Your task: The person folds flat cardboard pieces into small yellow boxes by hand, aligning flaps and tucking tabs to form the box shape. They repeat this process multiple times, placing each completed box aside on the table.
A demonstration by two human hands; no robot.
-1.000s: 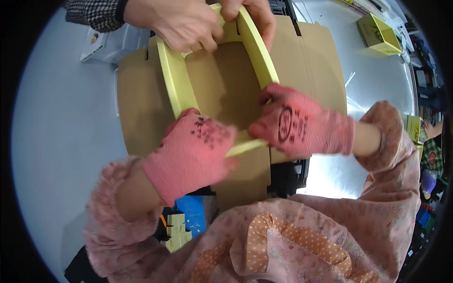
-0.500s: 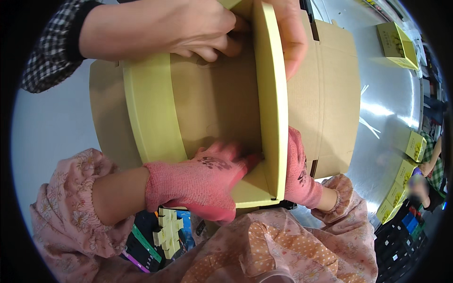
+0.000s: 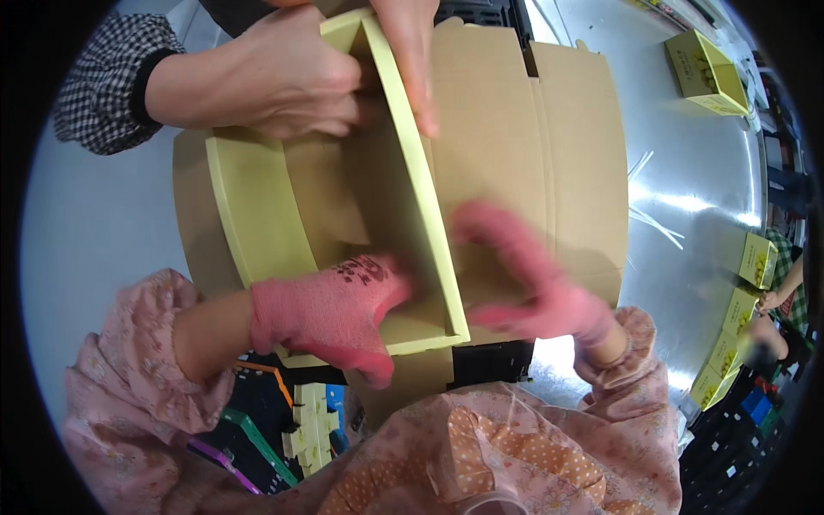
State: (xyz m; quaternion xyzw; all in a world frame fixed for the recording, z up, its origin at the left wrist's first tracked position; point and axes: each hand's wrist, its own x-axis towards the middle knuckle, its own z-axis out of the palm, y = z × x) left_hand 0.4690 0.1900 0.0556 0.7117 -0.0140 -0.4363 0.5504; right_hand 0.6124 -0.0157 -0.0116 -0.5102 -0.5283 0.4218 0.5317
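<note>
The yellow-green box frame (image 3: 343, 215) is kept steady over the brown carton (image 3: 532, 172) on the tabletop (image 3: 712, 189), near end clamped by the left hand (image 3: 330, 313), right hand (image 3: 532, 287) spread open beside it, far end gripped by a co-worker's hands (image 3: 283, 81).

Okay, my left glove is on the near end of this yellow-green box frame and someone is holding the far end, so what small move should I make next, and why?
Probably bring the right hand back onto the frame's right wall. It is off the frame and blurred, while the left hand alone grips the near end and the other person's hands hold the far end.
</note>
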